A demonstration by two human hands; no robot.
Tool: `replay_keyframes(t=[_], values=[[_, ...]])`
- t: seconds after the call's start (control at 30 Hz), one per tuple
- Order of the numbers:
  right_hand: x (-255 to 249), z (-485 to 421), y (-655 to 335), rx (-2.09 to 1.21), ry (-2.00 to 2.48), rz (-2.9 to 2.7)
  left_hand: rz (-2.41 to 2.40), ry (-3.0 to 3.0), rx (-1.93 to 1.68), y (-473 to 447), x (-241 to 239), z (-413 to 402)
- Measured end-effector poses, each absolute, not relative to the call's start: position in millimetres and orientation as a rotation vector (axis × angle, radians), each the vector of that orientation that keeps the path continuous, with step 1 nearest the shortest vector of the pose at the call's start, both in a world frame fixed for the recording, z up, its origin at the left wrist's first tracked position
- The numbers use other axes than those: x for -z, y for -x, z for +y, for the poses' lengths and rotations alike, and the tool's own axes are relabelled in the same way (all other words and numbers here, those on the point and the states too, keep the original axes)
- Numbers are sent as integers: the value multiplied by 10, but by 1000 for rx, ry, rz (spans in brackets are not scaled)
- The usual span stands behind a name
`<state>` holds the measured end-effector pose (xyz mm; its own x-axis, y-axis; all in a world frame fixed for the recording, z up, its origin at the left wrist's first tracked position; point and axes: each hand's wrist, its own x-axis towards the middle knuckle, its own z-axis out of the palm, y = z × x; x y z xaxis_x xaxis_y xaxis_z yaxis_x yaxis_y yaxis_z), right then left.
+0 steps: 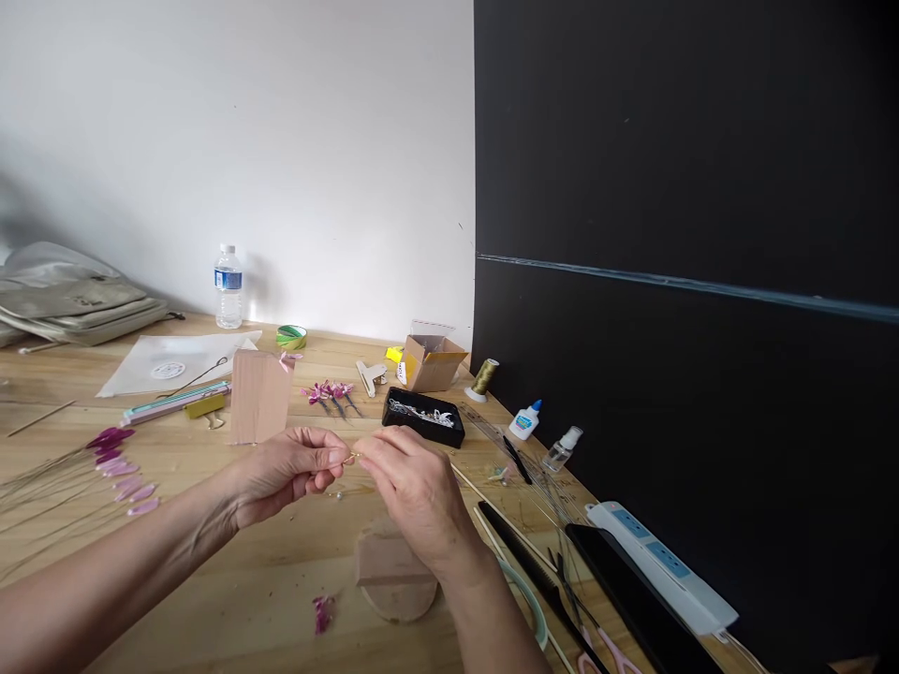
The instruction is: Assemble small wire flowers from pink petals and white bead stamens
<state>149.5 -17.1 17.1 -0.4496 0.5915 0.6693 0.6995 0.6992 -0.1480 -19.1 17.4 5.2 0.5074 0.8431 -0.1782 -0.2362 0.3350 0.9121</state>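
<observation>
My left hand and my right hand meet over the middle of the wooden table. Between their fingertips runs a short gold-coloured wire, pinched from both sides. Its exact form is too small to make out. Just below the fingers a small pearl-like bead lies on the wood. Nearer to me, a round wooden piece with a block on it is partly covered by my right forearm. A magenta thread scrap lies beside it.
Pink petals on wires lie at left; pink flower pieces lie behind my hands. A black tray holds metal bits. At right are a glue bottle, spray bottle, black comb and power strip. A water bottle stands behind.
</observation>
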Motion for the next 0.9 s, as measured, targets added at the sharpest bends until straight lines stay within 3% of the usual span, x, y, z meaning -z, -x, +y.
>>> replay_keyframes(t=[0.4,0.7,0.8,0.9], values=[[-106,-139,-1473,357,1002,-2191,771,-1089,-796,191,-62,161],[-167,-187,-1429,-264,1219,-1935,880,-2005,-1178,212,-63,183],[-163,-175,-1433,-365,1248,-1906,883,-1859,-1133,185,-44,182],[-134,-146,-1436,-169,1140,-1982,842,-1478,-1008,157,-15,179]])
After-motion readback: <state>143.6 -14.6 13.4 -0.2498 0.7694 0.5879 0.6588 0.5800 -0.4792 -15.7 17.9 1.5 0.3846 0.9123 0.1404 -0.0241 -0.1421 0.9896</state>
